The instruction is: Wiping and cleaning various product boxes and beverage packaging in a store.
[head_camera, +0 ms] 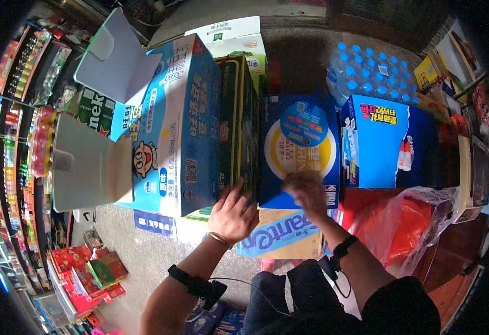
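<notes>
My left hand (232,215) lies with fingers spread against the near end of a dark green box (234,121) with yellow edging, beside a tall blue-and-white milk drink carton (165,130). My right hand (306,192) is motion-blurred over the near part of a blue printed box (271,188); whether it touches the box or holds anything cannot be made out. A round blue sticker or disc (304,124) sits on that box's top, over a white-and-yellow circle. Below its near edge shows a brown cardboard carton (284,249) with a light blue printed band.
Right of the blue box stand a bright blue carton (378,146), shrink-wrapped bottles with blue caps (370,73) and a red bag under clear plastic (410,226). White flaps (89,163) jut left from the milk carton. Stocked shelves (14,167) line the left; red packages (79,272) sit low.
</notes>
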`<state>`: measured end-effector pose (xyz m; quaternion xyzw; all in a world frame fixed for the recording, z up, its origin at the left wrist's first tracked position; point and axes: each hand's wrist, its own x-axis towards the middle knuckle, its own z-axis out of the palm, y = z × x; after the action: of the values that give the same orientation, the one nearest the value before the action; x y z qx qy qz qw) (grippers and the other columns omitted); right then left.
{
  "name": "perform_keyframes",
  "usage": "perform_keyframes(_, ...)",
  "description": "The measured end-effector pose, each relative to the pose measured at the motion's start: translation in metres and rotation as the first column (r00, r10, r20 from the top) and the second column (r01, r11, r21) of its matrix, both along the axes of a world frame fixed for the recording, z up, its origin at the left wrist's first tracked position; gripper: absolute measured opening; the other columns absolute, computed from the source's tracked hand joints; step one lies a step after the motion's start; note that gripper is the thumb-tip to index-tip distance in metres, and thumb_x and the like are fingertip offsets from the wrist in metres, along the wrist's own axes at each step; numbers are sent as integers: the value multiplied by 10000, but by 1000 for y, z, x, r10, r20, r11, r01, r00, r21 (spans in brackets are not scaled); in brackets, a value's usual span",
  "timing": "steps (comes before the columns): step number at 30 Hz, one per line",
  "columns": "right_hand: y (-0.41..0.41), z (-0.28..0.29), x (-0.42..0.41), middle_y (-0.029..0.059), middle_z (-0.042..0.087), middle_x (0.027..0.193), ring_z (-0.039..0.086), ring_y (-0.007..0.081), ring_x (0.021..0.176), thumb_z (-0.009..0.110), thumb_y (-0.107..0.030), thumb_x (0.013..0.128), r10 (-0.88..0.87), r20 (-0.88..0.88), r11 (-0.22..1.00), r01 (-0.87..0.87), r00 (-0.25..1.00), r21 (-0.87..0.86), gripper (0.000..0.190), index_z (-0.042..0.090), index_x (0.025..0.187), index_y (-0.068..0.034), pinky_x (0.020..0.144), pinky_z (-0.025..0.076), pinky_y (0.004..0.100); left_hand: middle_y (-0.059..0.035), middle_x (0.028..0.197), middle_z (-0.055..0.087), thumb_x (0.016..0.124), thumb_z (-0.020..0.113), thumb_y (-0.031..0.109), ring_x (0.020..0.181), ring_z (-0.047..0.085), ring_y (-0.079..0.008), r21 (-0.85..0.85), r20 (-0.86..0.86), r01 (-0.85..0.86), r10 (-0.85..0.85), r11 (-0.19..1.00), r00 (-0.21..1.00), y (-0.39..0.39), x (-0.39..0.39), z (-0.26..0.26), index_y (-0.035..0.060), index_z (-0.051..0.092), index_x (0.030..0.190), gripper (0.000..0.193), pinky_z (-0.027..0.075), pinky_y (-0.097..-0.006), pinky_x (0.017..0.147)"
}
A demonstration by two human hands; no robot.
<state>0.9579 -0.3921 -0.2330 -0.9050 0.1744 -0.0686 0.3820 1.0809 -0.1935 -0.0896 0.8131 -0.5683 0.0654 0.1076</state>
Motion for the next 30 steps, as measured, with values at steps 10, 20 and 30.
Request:
perform_keyframes(10, -17, -46, -5, 155, 575, 1021, 533, 370, 932, 551, -68, 746, -349, 168, 933, 359, 922, -30, 253, 568, 998, -87, 799, 424, 442, -84, 990, 582, 683, 629, 209, 1181, 447, -307, -28, 11, -7, 8, 1000, 1000, 0, -1, -5, 98, 632, 789, 154, 367, -433, 963)
perform_keyframes(20, -96, -95, 96, 135, 513, 1206, 449, 307, 1139, 537, -23, 736, -113, 223, 895, 197, 968, -400, 434, 511, 1166, -77, 946, 360, 387, -74, 885, 570, 692, 622, 202, 1159, 464, -311, -83, 37, 9, -6, 996, 999, -4, -2, -4, 83, 612, 777, 146, 379, -424, 955)
perform_keyframes(30, -43, -18, 62, 125, 622, 926, 590, 240, 855, 509, 50, 712, -382, 318, 872, 224, 868, 435, 353, 570, 1045, -51, 745, 469, 316, -61, 881, 578, 688, 618, 215, 1153, 469, -289, -55, 76, -24, 28, 998, 997, 5, 0, -4, 104, 621, 762, 133, 380, -414, 956)
